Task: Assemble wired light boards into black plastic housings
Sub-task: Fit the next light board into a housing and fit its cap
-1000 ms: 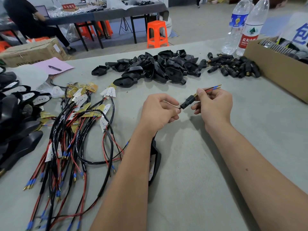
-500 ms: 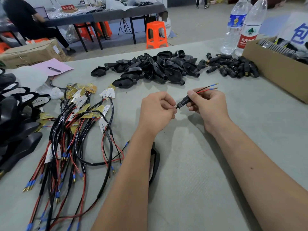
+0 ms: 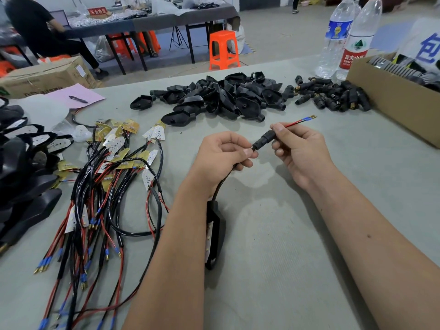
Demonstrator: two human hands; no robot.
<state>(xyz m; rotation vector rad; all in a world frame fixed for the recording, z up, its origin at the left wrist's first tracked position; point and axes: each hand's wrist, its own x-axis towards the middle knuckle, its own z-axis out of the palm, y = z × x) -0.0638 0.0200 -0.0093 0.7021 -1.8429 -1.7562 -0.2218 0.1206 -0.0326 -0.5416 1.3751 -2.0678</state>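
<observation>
Far left: where the grey table [image 3: 297,258] meets the frame edge, finished black housings with white light boards inside [image 3: 26,148] are stacked in a heap.
Left of centre: a tangle of wired light boards [image 3: 112,167] is spread on the table, the red and black leads ending in blue-sleeved brass terminals [image 3: 44,264].
Behind that: a pink sheet [image 3: 78,95] with a dark pen [image 3: 78,99] on it is laid near a cardboard carton [image 3: 45,76].
Left hand [image 3: 221,158]: the fingers are curled, and the black cable [image 3: 220,184] is pinched just below the connector between thumb and forefinger.
Under the left forearm: a black housing with a light board [image 3: 214,234] is seen on the table, joined to the held cable.
Centre back: a pile of empty black housings [image 3: 214,96] is heaped on the table.
Between the hands: a small black connector sleeve [image 3: 264,139] is held above the table, tilted up to the right.
Right hand [image 3: 300,151]: the fingers are curled round the sleeve's upper end, and the red and blue wire tips [image 3: 302,120] are seen sticking out past the thumb.
Right back: loose black connector sleeves [image 3: 333,96] are scattered beside two water bottles [image 3: 345,39].
Far right: an open cardboard box [image 3: 392,103] is filled with dark parts.
</observation>
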